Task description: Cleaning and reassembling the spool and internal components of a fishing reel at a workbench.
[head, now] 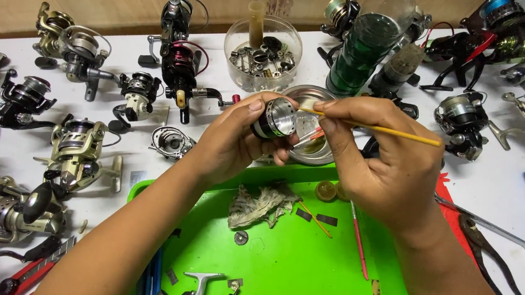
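Observation:
My left hand (228, 142) grips a silver and black reel spool (275, 118), held up above the green tray (302, 275). My right hand (380, 157) pinches a thin yellow-handled brush (395, 133), its tip touching the spool's silver face. Behind the spool sits a small metal bowl (312, 151) holding other brushes. Both forearms reach in from the bottom of the view.
Many fishing reels (78, 145) lie over the white table, left and back. A clear tub of small parts (262, 54) and a green-tinted plastic bottle (361, 49) stand at the back. The tray holds a dirty rag (261, 205), a brass cap, a red stick and a metal reel arm. Pliers (485, 249) lie right.

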